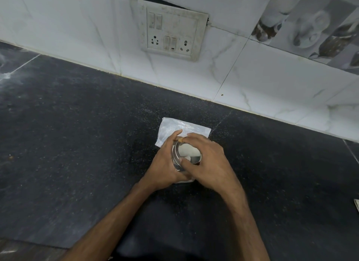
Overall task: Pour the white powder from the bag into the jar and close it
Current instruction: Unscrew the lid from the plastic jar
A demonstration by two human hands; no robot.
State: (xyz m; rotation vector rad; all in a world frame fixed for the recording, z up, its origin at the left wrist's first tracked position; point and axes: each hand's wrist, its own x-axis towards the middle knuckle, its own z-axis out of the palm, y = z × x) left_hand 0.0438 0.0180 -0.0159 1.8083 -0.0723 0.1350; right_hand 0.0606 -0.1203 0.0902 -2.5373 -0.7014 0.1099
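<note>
A small jar stands on the black counter (77, 134), mostly hidden by both hands. My left hand (165, 163) wraps around the jar's side. My right hand (209, 159) grips the shiny steel lid (189, 157) from above, fingers curled around its rim; the lid sits on the jar's mouth. Whether it is fully seated I cannot tell. A flat clear plastic bag (174, 128) lies on the counter just behind the jar, touching my fingertips; it looks slack.
A tiled wall rises behind the counter, with a white switch and socket plate (171, 29) on it. A pale object's edge (356, 205) shows at the far right. Faint white dust marks the counter at far left.
</note>
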